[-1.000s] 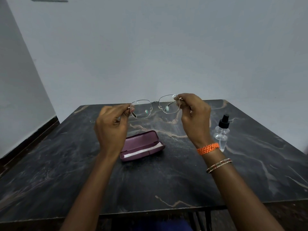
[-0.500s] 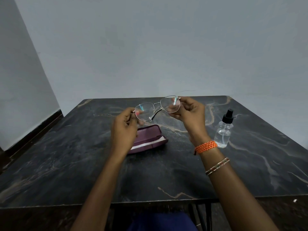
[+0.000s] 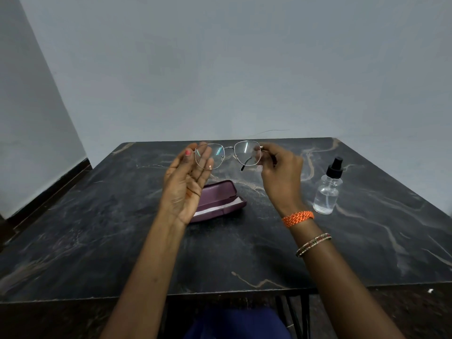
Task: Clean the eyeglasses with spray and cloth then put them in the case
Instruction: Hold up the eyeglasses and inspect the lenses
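Head view: we see the eyeglasses held up above the far part of the dark marble table, lenses facing us. Our right hand pinches the frame at its right end, fingers curled around the hinge, with one temple folded down behind the right lens. Our left hand is released, palm turned toward us and fingers straight, its fingertips lying behind the left lens; we cannot tell whether they touch the glass.

Below the hands the maroon case lies open on the table, a strip of white showing along its front edge; the left wrist covers its near left end. The spray bottle, clear with a black pump top, stands upright on the table to the right of the right hand, well apart from the case.

The right wrist wears an orange braided band and, further down the forearm, thin beaded bangles. A grey wall stands behind the table.
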